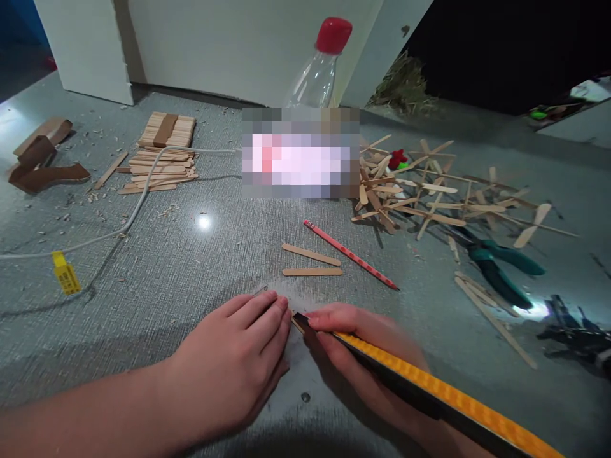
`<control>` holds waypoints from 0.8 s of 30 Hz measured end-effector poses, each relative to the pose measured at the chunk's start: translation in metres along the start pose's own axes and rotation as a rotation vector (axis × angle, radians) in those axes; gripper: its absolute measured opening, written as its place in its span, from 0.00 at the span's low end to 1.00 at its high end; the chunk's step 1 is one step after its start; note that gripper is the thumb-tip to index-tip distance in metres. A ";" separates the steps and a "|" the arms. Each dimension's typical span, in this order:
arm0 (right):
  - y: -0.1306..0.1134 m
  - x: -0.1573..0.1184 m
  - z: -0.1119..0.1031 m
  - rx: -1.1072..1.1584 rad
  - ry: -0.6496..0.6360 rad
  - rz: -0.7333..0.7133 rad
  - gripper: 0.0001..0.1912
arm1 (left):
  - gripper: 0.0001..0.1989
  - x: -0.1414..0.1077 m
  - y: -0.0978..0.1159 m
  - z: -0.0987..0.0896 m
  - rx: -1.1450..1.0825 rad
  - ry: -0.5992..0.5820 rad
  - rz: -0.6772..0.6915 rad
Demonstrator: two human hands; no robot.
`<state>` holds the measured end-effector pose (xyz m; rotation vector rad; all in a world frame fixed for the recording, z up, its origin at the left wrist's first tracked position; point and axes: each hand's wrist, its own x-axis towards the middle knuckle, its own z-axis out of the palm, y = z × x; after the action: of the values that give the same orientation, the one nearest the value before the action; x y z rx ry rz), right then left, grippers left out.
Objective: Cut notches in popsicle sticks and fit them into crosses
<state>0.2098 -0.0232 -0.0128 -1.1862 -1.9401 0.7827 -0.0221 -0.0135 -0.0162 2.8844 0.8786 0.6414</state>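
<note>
A head-worn camera looks forward and down, hands (238, 346) close.

Dim and cool overall, sinking to black in the opening (482, 54) at upper right. Glaring in a small white spot on the grey bench (229, 210), and again beside the green-handled pliers (501, 280). Softly shadowed around both hands—slightly blurred along the right hand (375, 327). Pixelated below the bottle's (315, 83) neck; stretched and smeary toward the right edge.
</note>
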 end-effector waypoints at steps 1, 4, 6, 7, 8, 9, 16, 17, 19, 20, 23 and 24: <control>0.000 0.001 0.000 0.001 -0.004 -0.005 0.07 | 0.19 0.000 0.000 0.000 0.002 -0.001 0.000; -0.001 0.001 0.000 0.013 -0.013 -0.006 0.07 | 0.19 0.000 0.001 0.000 0.004 -0.013 -0.005; -0.002 0.001 0.000 0.024 -0.021 0.007 0.07 | 0.19 0.000 0.001 0.001 0.002 -0.017 -0.008; -0.003 0.001 0.000 0.028 -0.026 0.013 0.07 | 0.19 0.000 0.001 0.001 -0.002 -0.011 -0.007; -0.004 0.001 0.000 0.031 -0.031 0.018 0.07 | 0.19 0.000 0.001 0.001 -0.006 -0.008 -0.008; -0.004 0.001 -0.001 0.031 -0.036 0.021 0.06 | 0.19 0.000 0.001 0.002 -0.009 -0.003 -0.008; -0.002 0.002 0.000 0.033 -0.042 -0.031 0.09 | 0.20 -0.002 0.002 0.001 0.020 -0.019 -0.010; -0.002 0.002 0.000 0.038 -0.039 -0.034 0.09 | 0.21 -0.002 0.003 0.001 0.027 -0.029 -0.013; -0.001 0.001 0.000 0.046 -0.037 -0.038 0.09 | 0.21 -0.003 0.003 0.001 0.034 -0.047 -0.014; 0.000 0.001 -0.001 0.049 -0.033 -0.033 0.08 | 0.21 -0.003 0.004 0.001 0.033 -0.050 -0.013; 0.000 -0.001 -0.002 0.050 -0.003 -0.012 0.08 | 0.21 -0.002 0.003 0.001 0.009 -0.044 -0.009; 0.000 -0.002 -0.002 0.042 0.009 -0.004 0.08 | 0.21 -0.002 0.003 0.001 0.000 -0.041 -0.008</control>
<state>0.2123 -0.0245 -0.0126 -1.1585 -1.9089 0.8104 -0.0213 -0.0170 -0.0176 2.8820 0.8847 0.5795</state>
